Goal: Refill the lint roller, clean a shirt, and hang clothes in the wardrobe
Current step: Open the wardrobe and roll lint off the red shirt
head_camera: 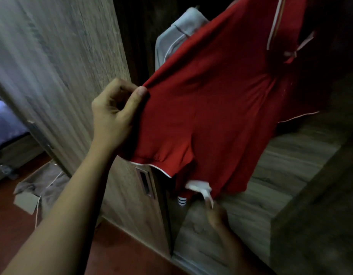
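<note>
My left hand [114,114] pinches the edge of the red shirt [215,108], which hangs across the wardrobe opening and blocks most of the way in. Close on the left stands the open wardrobe door [58,62], leaving only a narrow gap beside my knuckles. Behind the shirt a grey garment [177,34] fills the far left of the opening. Lower right, the wooden shelf [271,175] lies bare under the hem, and my right hand [217,215] sits there, blurred. Near left, a cardboard box [38,187] occupies the floor.
</note>
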Demonstrator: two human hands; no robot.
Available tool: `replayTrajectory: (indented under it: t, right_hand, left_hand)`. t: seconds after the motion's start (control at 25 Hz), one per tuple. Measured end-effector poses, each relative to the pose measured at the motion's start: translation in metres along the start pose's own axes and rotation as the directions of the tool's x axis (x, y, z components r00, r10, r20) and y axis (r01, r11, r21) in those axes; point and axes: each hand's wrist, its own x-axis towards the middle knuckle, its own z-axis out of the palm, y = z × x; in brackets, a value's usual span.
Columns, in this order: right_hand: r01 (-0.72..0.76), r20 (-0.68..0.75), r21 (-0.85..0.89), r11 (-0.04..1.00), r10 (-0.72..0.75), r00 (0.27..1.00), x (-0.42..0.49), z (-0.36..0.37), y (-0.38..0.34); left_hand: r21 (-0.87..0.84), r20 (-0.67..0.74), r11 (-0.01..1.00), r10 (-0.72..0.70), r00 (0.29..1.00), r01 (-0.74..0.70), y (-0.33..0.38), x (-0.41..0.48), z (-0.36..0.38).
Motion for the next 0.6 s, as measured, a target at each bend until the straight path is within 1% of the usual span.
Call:
replayTrajectory:
  t: [0.08, 0.16, 0.2, 0.28, 0.36, 0.44, 0.48, 0.52, 0.56, 0.6]
  right_hand:
    - [0.109, -0.17, 0.159, 0.981, -0.081, 0.982, -0.006, -0.033, -0.037]
    - [0.291, -0.319, 0.238, 0.927, -0.209, 0.925, -0.012, -0.069, -0.077]
    - [0.401, -0.399, 0.252, 0.881, -0.283, 0.872, -0.017, -0.09, -0.098]
    - [0.592, -0.534, 0.244, 0.768, -0.403, 0.743, -0.032, -0.13, -0.14]
    - [0.72, -0.651, 0.242, 0.65, -0.442, 0.618, -0.045, -0.161, -0.175]
    - [0.79, -0.745, 0.257, 0.557, -0.407, 0.529, -0.054, -0.182, -0.199]
    - [0.803, -0.766, 0.248, 0.542, -0.398, 0.505, -0.054, -0.186, -0.204]
    - [0.802, -0.77, 0.217, 0.557, -0.407, 0.491, -0.054, -0.184, -0.204]
    - [0.788, -0.757, 0.179, 0.589, -0.429, 0.493, -0.051, -0.176, -0.199]
    - [0.759, -0.719, 0.153, 0.632, -0.456, 0.525, -0.047, -0.161, -0.186]
  left_hand:
    - [-0.007, -0.009, 1.0, 0.005, 1.0, -0.005, 0.0, -0.001, 0.0]
    - [-0.018, -0.011, 1.0, 0.004, 1.0, -0.004, -0.002, -0.002, 0.001]
    - [-0.019, -0.012, 1.0, 0.005, 1.0, -0.005, -0.002, -0.002, 0.001]
    - [-0.016, -0.014, 1.0, 0.01, 1.0, -0.011, -0.003, -0.002, 0.001]
    - [-0.03, -0.014, 0.999, 0.011, 1.0, -0.012, -0.004, 0.0, 0.001]
    - [-0.042, -0.013, 0.999, 0.009, 1.0, -0.01, -0.004, 0.0, 0.0]
    - [-0.04, -0.013, 0.999, 0.003, 1.0, -0.004, -0.004, 0.0, 0.0]
    - [-0.038, -0.011, 0.999, -0.005, 1.0, 0.004, -0.003, -0.001, 0.001]
    - [-0.037, -0.01, 0.999, -0.01, 1.0, 0.01, -0.004, -0.001, 0.001]
    - [-0.037, -0.011, 0.999, -0.011, 1.0, 0.011, -0.004, -0.002, 0.001]
